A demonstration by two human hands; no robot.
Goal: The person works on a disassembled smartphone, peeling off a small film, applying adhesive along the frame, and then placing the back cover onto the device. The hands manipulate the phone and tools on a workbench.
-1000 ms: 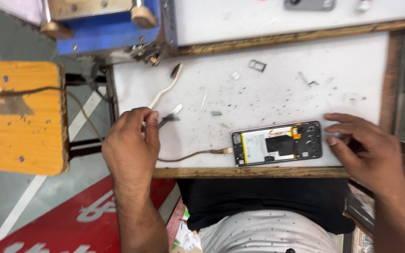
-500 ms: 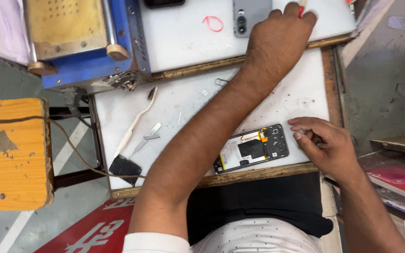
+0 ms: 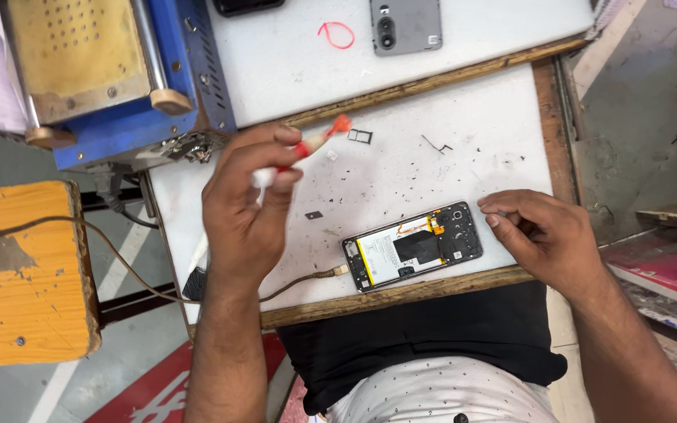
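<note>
My left hand (image 3: 246, 205) hovers over the white work mat (image 3: 464, 110), shut on a small red and white tool (image 3: 316, 139) whose tip points right. An opened phone (image 3: 414, 247) lies near the table's front edge, its insides showing, with a cable (image 3: 307, 278) plugged into its left end. My right hand (image 3: 546, 235) rests at the phone's right end, fingertips touching it. A small metal card tray (image 3: 360, 136) lies just right of the tool's tip.
A blue and yellow machine (image 3: 111, 70) stands at the back left. A grey phone back cover (image 3: 405, 25) and a dark phone (image 3: 247, 6) lie on the raised white shelf. An orange wooden stool (image 3: 25, 274) is at the left. Small parts litter the mat.
My left hand has drawn back from the far shelf to above the mat, now holding the red and white tool. The right hand stays at the phone's end.
</note>
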